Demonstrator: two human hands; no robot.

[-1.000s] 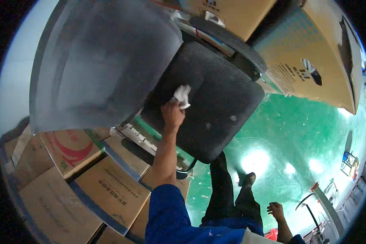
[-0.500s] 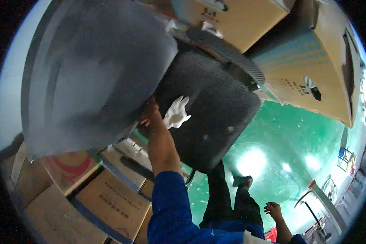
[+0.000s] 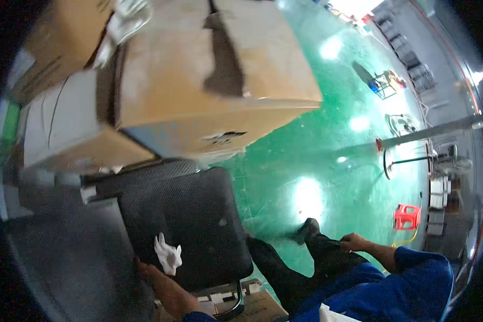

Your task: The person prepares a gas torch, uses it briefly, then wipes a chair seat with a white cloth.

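A large dark grey flat panel (image 3: 80, 257) fills the lower left, tilted against a black chair. My left hand (image 3: 146, 270) grips the edge of this panel, its fingers partly hidden behind it. Close beside that hand, a crumpled white glove (image 3: 169, 258) lies on the black mesh chair seat (image 3: 209, 225). Off to the right, my right hand (image 3: 354, 242) hangs in front of my thigh, fingers curled in, with nothing visible in it.
Big cardboard cartons (image 3: 273, 91) stand behind the chair. Flat cartons (image 3: 260, 307) lie below it. On the green floor (image 3: 273, 161) to the right are a red stool (image 3: 407, 217), a fan (image 3: 402, 124) and a post with a round base (image 3: 389, 163).
My view has swung to the right, so chair and panel now sit lower left. My left hand stays at the panel's edge. My right hand has come up before my thigh, its fingers curled.
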